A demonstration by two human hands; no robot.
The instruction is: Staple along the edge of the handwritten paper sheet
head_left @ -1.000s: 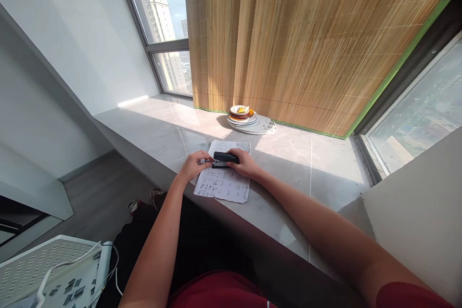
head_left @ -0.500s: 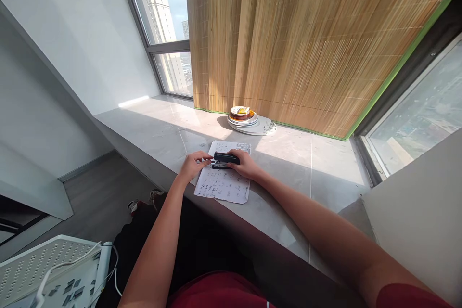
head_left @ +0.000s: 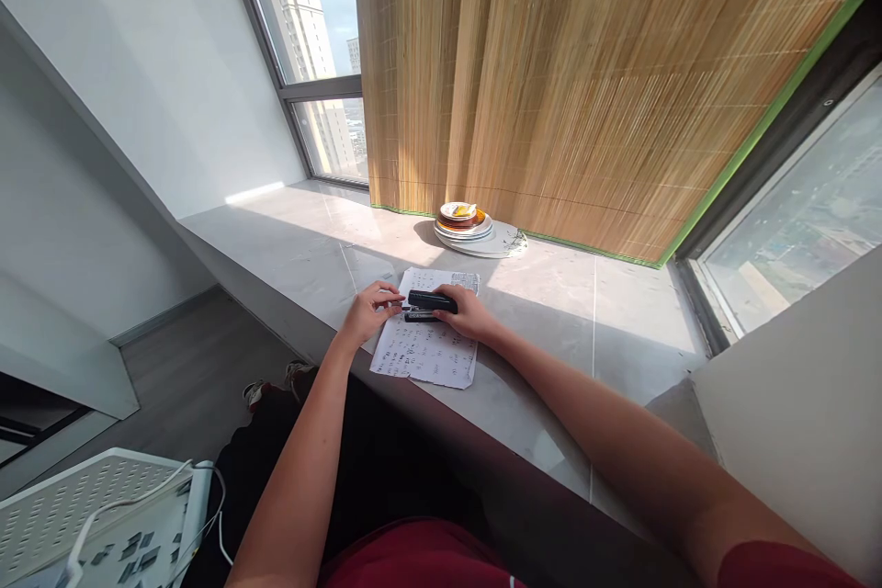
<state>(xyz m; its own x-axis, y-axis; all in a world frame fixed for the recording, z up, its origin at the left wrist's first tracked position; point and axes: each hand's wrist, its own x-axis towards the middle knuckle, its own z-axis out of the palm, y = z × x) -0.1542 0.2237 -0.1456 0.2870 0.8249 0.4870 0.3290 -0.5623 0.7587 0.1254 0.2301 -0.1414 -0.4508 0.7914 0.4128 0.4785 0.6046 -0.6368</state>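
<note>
My right hand (head_left: 469, 314) is closed over the back half of a black stapler (head_left: 431, 301), which sits on the upper part of a sheet of paper (head_left: 425, 347) lying flat on the stone desk (head_left: 565, 312) near its front edge. My left hand (head_left: 367, 312) is at the stapler's front end, fingers curled and pinched together just at its nose; I cannot tell whether they grip the paper's edge or only touch it. The stapler looks small, rigid and fairly light, with a smooth shell that could slide under my palm, so I judge the best hold to be across its top, wrapping the sides. The paper is thin and limp, covered in small print; it will bend or crease easily, and is best held flat near the edge beside the stapler's mouth. A stack of plates (head_left: 475, 228) stands well apart by the bamboo blind (head_left: 585, 83).
</note>
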